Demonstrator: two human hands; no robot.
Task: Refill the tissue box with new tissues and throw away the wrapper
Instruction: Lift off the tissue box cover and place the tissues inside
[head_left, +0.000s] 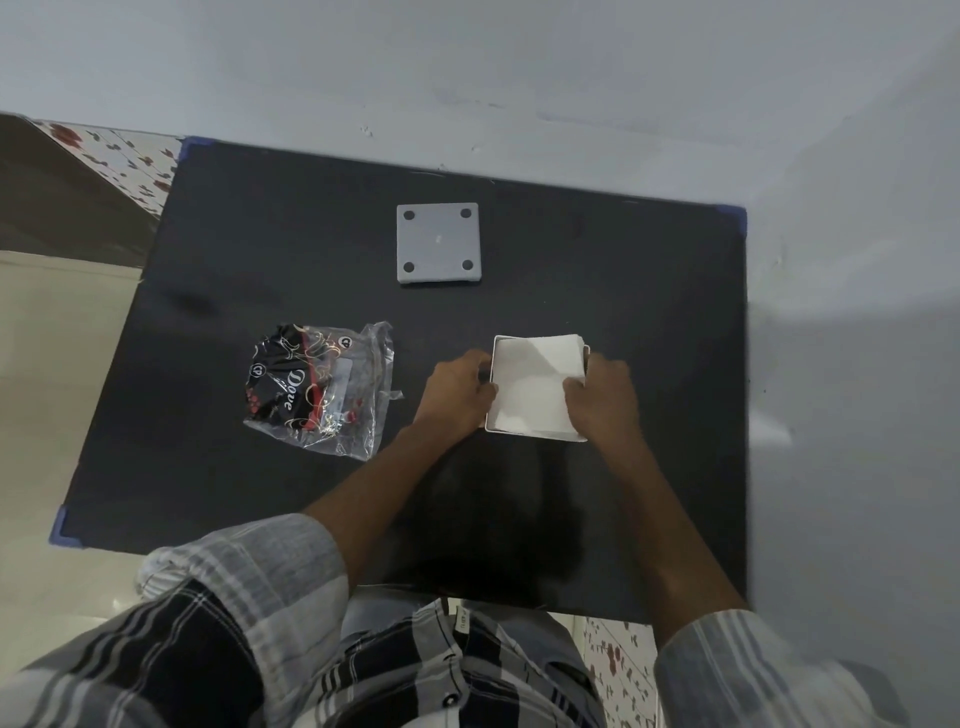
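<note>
A white square tissue box (535, 435) stands open-topped on the black table (649, 322), right of the middle. A stack of white tissues (532, 382) lies in it, slightly askew, its far right corner over the rim. My left hand (457, 389) presses against the box's left side, fingers at the stack's edge. My right hand (602, 395) rests on the stack's right part, fingers on the tissues. The empty clear wrapper (319, 387) with black and red print lies crumpled to the left. The grey lid (438, 242) with four round pads lies upside down behind.
The table stands against a pale wall (519, 67) at the back and right. Blue caps mark its corners (62, 530). Tiled floor (57, 364) lies to the left. My checked shirt fills the bottom of the view.
</note>
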